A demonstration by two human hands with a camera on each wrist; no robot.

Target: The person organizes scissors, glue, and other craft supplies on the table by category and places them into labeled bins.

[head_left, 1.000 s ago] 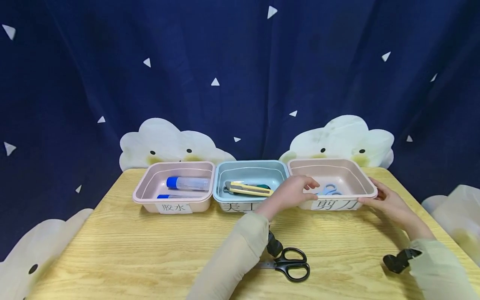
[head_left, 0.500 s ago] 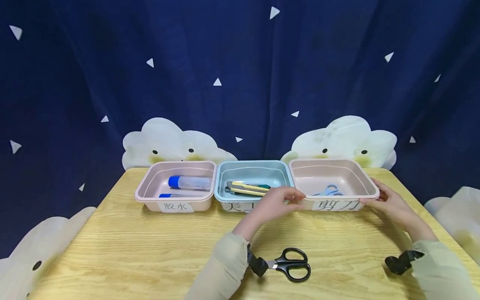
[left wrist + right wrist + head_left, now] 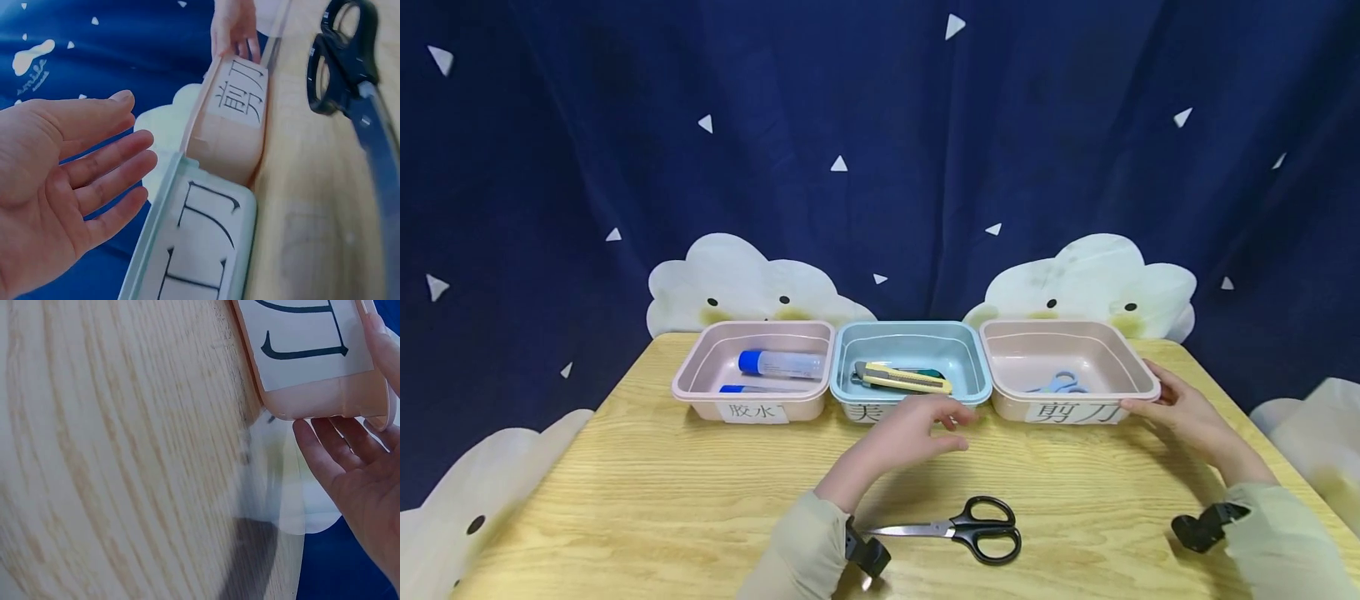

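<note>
My left hand (image 3: 913,433) hovers just in front of the blue bin (image 3: 951,337), fingers loosely spread and holding nothing. In the left wrist view its palm and fingers (image 3: 119,165) show beside that bin's labelled front. My right hand (image 3: 1195,417) holds the right-hand pink bin (image 3: 1015,408) at its front right corner, thumb on the front and fingers against the side. Inside this bin lies a pair of light blue scissors (image 3: 1063,383). Black-handled scissors (image 3: 985,529) lie on the table, blades pointing left, beyond my left wrist; they also show in the left wrist view.
Another pink bin (image 3: 700,406) at the left holds two blue-capped glue tubes (image 3: 786,364). A yellow utility knife (image 3: 906,379) and a dark green one (image 3: 932,372) lie in the blue bin. The three labelled bins stand in a row on the wooden table (image 3: 685,500), before a dark blue curtain.
My left hand has drawn back leftward and toward me, from over the right-hand pink bin to before the blue one, uncovering the black scissors' blades. My right hand stays on its bin.
</note>
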